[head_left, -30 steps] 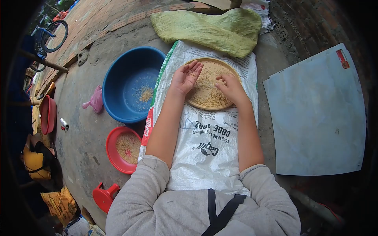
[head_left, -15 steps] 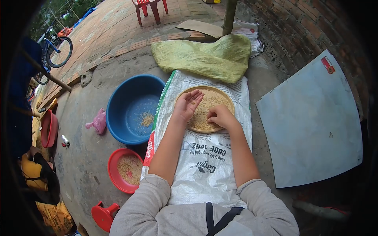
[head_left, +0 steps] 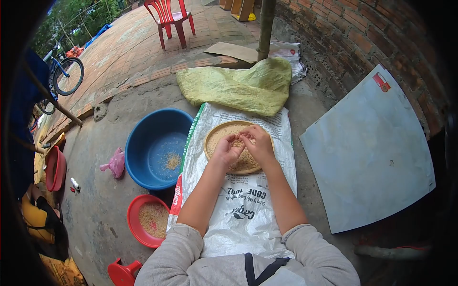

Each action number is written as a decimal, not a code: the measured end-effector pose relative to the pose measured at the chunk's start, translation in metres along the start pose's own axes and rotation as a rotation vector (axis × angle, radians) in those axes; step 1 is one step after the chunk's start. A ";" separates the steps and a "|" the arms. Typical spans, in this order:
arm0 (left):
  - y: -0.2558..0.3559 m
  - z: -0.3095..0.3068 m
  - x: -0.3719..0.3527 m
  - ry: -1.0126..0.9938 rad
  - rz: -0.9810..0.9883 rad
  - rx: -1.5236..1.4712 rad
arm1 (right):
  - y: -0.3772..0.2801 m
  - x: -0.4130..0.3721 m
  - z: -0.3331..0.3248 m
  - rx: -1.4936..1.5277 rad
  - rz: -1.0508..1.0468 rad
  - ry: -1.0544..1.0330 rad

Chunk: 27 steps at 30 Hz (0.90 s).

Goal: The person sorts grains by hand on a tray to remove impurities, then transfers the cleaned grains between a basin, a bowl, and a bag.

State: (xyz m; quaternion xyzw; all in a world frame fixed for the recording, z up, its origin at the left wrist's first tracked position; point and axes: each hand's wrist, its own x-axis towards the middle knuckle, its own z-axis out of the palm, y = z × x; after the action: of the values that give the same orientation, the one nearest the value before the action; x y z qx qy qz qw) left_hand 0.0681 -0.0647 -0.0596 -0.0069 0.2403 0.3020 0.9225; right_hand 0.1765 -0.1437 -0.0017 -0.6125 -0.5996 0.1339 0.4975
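Both hands are over a round, shallow basket (head_left: pixel 208 151) spread with pale, rice-like grain (head_left: pixel 245 162). My left hand (head_left: pixel 229 148) is turned palm up and cupped, its fingers half bent and apart. Above its fingertips, my right hand (head_left: pixel 259 145) has thumb and forefinger pinched together, touching or nearly touching the left fingers. Whatever sits in the pinch is too small to make out. Under the basket lies a white printed sack (head_left: pixel 238 229). To the left, a blue basin (head_left: pixel 152 148) has a small heap of grain at its bottom, and a red basin (head_left: pixel 135 221) holds more.
A yellow-green sack (head_left: pixel 234 86) lies beyond the white one, near a post (head_left: pixel 265 33). A pale sheet (head_left: pixel 372 157) lies on the right beside a brick wall (head_left: pixel 353 28). At left are a pink bag (head_left: pixel 114 163), a red stool (head_left: pixel 123 272) and part of another person (head_left: pixel 38 214).
My right hand has risen from the grain to my left hand's fingertips. The left fingers have curled in more. The view has tilted up slightly, showing more of the red chair.
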 end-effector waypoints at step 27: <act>0.011 -0.008 -0.001 0.044 0.029 0.033 | 0.015 -0.005 0.003 -0.087 0.048 -0.043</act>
State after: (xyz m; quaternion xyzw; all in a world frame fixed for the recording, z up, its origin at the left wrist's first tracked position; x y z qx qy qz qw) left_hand 0.0576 -0.0580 -0.0649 0.0051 0.2656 0.3113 0.9124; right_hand 0.1823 -0.1432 -0.0164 -0.6447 -0.6005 0.1324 0.4541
